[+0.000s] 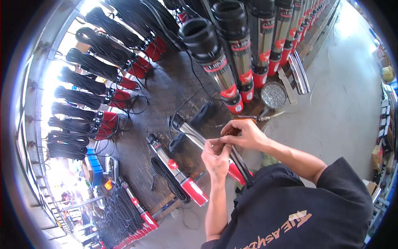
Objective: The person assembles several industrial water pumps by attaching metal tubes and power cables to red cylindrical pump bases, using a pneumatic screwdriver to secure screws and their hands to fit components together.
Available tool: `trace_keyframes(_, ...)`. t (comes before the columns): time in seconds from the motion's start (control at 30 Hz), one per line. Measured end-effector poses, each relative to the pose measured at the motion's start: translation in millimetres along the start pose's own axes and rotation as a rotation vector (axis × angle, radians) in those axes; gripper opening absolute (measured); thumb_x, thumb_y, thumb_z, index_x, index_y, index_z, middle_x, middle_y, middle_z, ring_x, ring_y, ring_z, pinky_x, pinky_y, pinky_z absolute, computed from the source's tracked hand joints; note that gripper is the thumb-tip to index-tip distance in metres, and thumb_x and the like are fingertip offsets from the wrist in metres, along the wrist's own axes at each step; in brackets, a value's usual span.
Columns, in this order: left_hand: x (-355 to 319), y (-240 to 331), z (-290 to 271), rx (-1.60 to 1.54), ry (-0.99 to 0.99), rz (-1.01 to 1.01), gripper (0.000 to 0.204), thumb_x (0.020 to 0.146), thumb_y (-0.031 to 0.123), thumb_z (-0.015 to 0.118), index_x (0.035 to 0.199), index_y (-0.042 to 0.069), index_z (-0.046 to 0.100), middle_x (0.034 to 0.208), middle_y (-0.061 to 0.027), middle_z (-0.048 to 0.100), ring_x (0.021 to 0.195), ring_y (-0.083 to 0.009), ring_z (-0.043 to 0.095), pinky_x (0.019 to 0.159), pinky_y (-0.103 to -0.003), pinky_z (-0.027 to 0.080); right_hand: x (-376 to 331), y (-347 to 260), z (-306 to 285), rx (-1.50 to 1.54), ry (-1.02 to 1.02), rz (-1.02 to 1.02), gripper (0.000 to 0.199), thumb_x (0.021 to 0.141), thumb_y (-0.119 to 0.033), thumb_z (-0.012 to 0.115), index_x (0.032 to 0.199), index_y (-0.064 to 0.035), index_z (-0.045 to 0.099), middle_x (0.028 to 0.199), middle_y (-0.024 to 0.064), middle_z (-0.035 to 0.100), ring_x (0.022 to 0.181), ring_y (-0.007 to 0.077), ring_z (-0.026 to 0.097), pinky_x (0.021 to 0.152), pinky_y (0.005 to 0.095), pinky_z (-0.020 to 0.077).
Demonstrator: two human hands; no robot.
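My left hand (216,158) and my right hand (245,133) meet over a steel tubular pump (192,133), with thumbs and fingertips pinched close together. Between them runs a thin black cable (195,135), which loops from the pump's dark far end; its tip is too small to make out. The pump lies slanting toward my body, its red near end (236,173) partly under my left wrist. A dark long strip (240,161) lies along it. Beyond my hands, a bundled black cable (195,122) rests on the bench.
Another steel pump (168,159) with a red end lies left, beside coiled cable (168,178). Upright pumps (215,66) stand at the far side, near a round tin of small metal parts (273,95). Several cable-wrapped pumps (87,97) line the left. A blue bin (94,166) sits lower left.
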State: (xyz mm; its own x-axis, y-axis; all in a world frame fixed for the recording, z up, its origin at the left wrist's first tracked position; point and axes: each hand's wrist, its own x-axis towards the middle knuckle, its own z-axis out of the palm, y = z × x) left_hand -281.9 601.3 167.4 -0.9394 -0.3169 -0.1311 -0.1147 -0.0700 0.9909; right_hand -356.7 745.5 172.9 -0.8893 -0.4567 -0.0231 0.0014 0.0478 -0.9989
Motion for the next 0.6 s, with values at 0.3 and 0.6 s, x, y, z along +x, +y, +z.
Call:
trace_keyframes(0.3, 255, -83, -55, 1.349, 0.216, 0.273, 0.059, 0.089, 0.033, 0.07, 0.134, 0.0, 0.051, 0.125, -0.0166, 0.066, 0.124, -0.0356, 0.057, 0.103, -0.053, 0.042, -79, 64, 47, -0.415, 0.133, 0.365, 0.033, 0.09, -0.031, 0.072, 0.106, -0.0023, 0.066, 0.073, 0.0165, 0.064, 0.065, 0.0255, 0.062, 0.063, 0.0412, 0.0484)
trace_keyframes(0.6, 278, -32, -75, 1.192, -0.383, 0.374, 0.016, 0.087, 0.021, 0.065, 0.1, 0.016, 0.073, 0.094, -0.0176, 0.072, 0.092, -0.0399, 0.069, 0.079, -0.05, 0.055, 97, 75, 70, 0.003, 0.369, 0.349, 0.042, 0.096, -0.041, 0.066, 0.079, -0.0027, 0.064, 0.065, -0.0031, 0.05, 0.061, 0.006, 0.045, 0.05, 0.0298, 0.0371)
